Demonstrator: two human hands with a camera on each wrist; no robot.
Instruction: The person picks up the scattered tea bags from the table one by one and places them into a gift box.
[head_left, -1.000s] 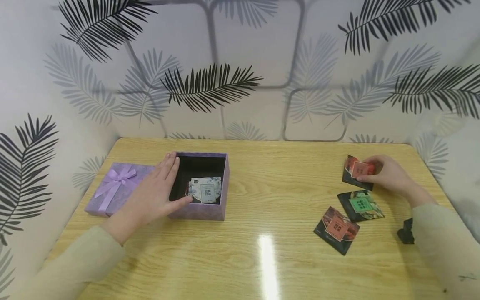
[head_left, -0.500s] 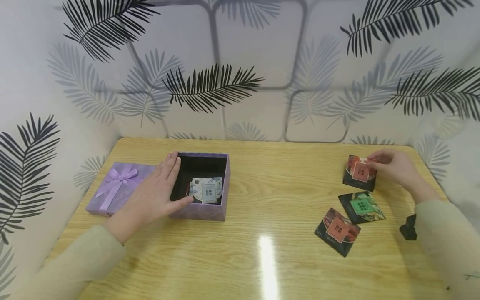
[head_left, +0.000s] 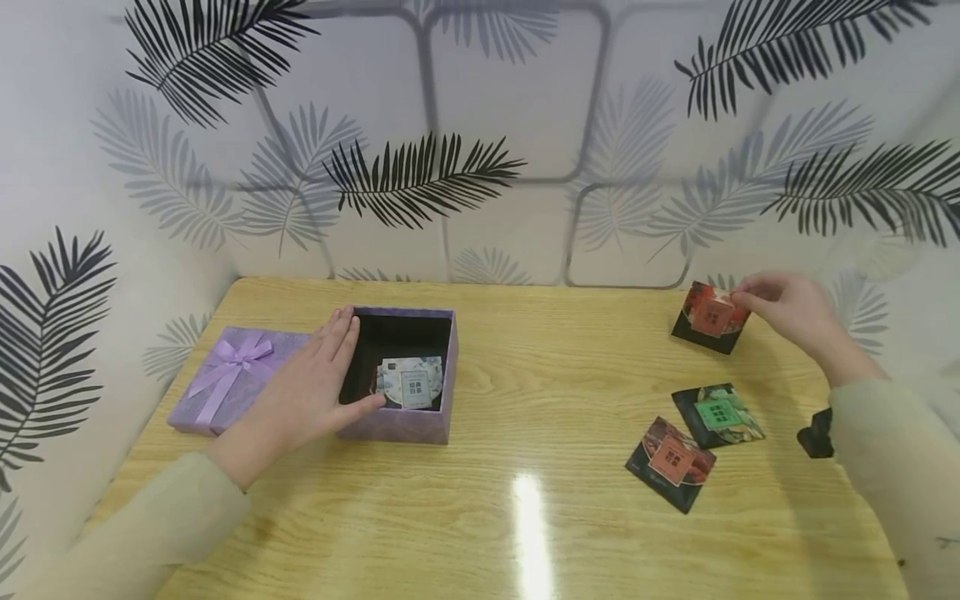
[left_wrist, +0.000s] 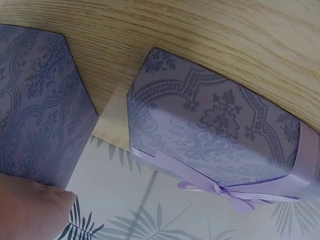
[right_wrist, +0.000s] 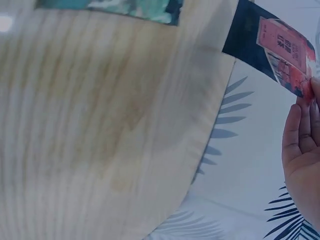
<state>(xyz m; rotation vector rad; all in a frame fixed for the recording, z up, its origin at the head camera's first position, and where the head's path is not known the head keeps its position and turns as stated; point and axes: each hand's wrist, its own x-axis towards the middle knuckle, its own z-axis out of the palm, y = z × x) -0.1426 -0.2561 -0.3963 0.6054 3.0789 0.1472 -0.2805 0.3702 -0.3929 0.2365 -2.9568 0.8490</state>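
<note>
With thumb and fingertips, my right hand pinches a red-and-black sachet by its upper right corner, above the back right of the table. The right wrist view shows the same sachet dangling past the table edge. My left hand rests with straight fingers along the left side of an open purple box, its thumb over the front rim. A pale blue floral sachet lies in the box, partly covering another with a reddish edge. The box's patterned side also shows in the left wrist view.
The purple lid with a ribbon bow lies left of the box, partly behind my left hand. A green-labelled sachet and a red-labelled one lie on the wooden table. A small black object sits by my right sleeve.
My right hand has lifted the red-and-black sachet off the table, moving it up and slightly back. The left hand has stayed on the box.
</note>
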